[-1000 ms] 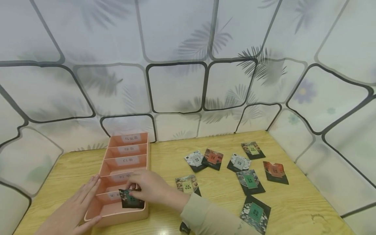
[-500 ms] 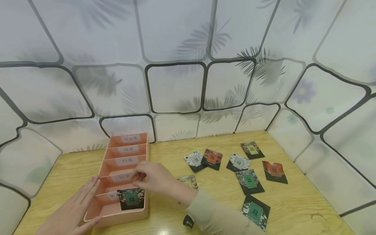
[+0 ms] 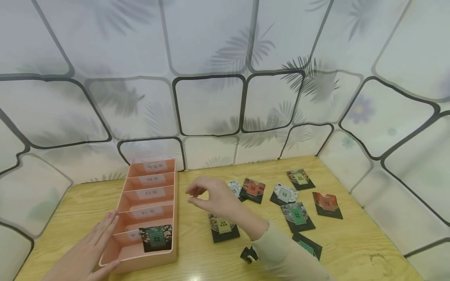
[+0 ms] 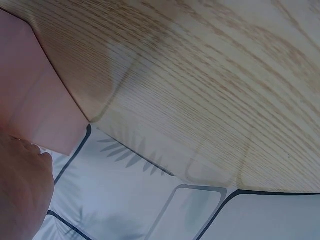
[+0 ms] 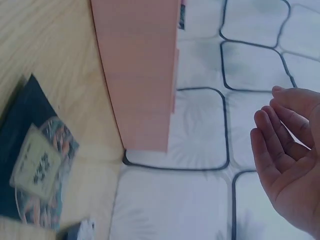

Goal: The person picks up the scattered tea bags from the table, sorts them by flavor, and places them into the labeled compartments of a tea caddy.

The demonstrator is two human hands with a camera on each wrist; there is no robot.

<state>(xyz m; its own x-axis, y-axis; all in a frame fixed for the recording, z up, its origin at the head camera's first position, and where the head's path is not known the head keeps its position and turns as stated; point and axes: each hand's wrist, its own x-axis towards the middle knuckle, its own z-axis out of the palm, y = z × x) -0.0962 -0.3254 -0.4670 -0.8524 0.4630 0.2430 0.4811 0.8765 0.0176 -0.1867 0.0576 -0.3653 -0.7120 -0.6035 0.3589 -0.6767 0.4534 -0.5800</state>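
Note:
A long pink divided box stands at the left of the head view, with paper labels on its inner walls. In its nearest compartment a black tea sachet with a green label leans at the right side. My left hand lies along the box's left side, fingers straight and touching it. To the right of the box, my right hand is in the air, fingers loosely curled around nothing. Just below it lies a tea sachet with a yellow label. In the right wrist view the right hand is seen bare.
Several more sachets lie to the right, among them a red-labelled one, a white-labelled one and a green-labelled one. A small black object sits by the right sleeve. A patterned cloth wall rises behind the wooden table.
My right hand has let go of the green-labelled sachet in the nearest compartment and moved right, away from the box, over the table. The left hand stays in place.

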